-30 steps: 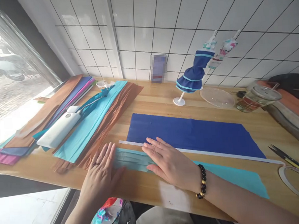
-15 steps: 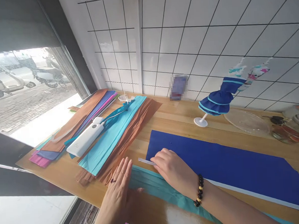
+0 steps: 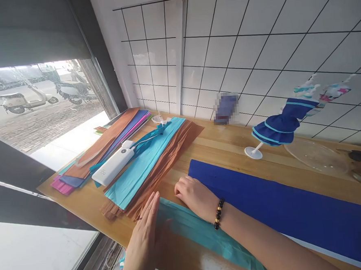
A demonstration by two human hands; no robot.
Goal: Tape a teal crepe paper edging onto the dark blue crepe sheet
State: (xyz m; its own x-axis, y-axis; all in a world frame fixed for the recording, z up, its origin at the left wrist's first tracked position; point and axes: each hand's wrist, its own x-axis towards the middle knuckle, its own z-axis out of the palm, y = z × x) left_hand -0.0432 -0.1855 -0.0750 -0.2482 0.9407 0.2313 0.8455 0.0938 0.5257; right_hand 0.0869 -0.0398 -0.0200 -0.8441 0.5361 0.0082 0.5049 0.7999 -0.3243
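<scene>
While the left hand was spread open with its fingers straight, grasping nothing, at the left end of a crinkled teal strip, the right hand curled its fingers near the left corner of a dark-blue sheet; whether it pinched anything I could not tell, its fingertips being hidden; the teal strip lay across the wooden tabletop, nearer the person than the sheet, and passed beneath the right forearm; leftward lay a white power bank; a miniature navy dress stood beyond.
</scene>
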